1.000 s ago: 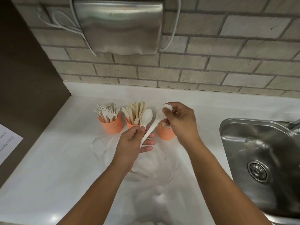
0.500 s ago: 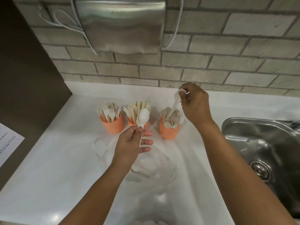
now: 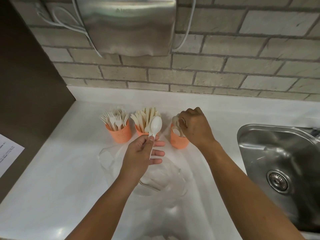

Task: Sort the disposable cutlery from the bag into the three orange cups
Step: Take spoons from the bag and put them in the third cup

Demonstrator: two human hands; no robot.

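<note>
step: we sort spoons | left grip [image 3: 140, 153] pinches a white plastic spoon [image 3: 156, 125] by its handle, in front of the knife cup [image 3: 139, 131] | right grip [image 3: 195, 125] curled over the spoon cup [image 3: 178, 142], we cannot tell its hold | next: we carry the spoon right, handle down | hand dryer [image 3: 128, 23] logo and paper sheet [image 3: 8, 149] print: unreadable

Left hand [image 3: 142, 153] pinches a white spoon [image 3: 156, 126] upright; right hand [image 3: 195, 127] curls over the spoon-filled orange cup [image 3: 178, 143].
</note>
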